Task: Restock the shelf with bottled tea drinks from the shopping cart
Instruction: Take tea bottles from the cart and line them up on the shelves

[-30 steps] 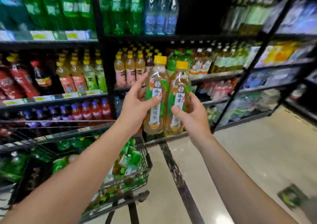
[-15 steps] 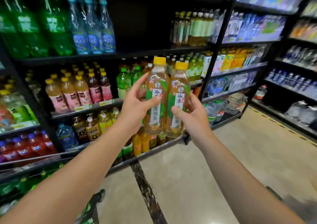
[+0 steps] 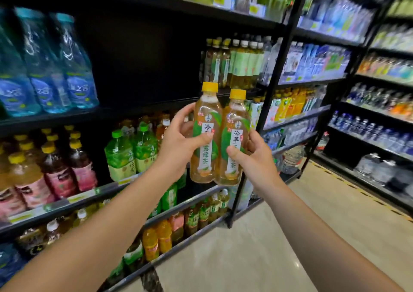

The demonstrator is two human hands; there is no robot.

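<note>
I see two clear plastic bottles of amber tea with yellow caps, upright and touching, raised before the black metal shelf (image 3: 143, 112). My left hand (image 3: 178, 144) curls around the left tea bottle (image 3: 206, 135), thumb across its label; my right hand (image 3: 254, 155) wraps the right tea bottle (image 3: 234, 139) likewise.

I see bright, even store light; bottles (image 3: 220, 132) sharp, shelves (image 3: 335, 12) above and right of them motion-blurred and fisheye-bent.
</note>
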